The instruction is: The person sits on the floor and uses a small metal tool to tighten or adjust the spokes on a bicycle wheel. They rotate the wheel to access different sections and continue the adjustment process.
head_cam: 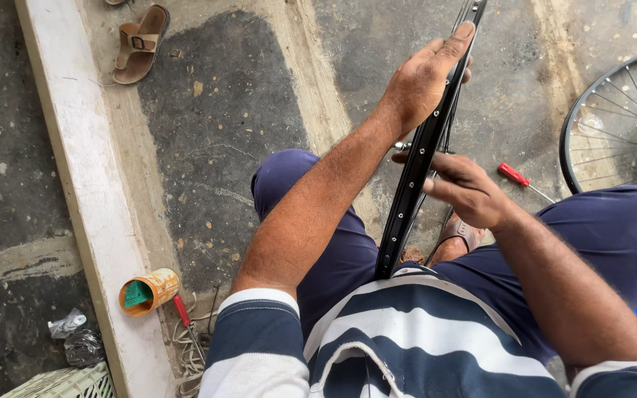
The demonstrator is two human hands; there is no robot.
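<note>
Head view: left hand (423, 77) lies along the upper part of a black wheel rim (416, 173), fingers stretched flat against its edge, thumb hidden behind. Right hand (464, 190) meets the rim lower down, fingertips pinched at its side; what they pinch is too small to tell. Rim stands edge-on between the knees, bottom resting against the striped shirt (414, 332). Outward: red-handled screwdriver (514, 175) on the concrete, spoked wheel (617, 121) at right. Orange tin (149, 291) lies tipped by the kerb, something green inside.
</note>
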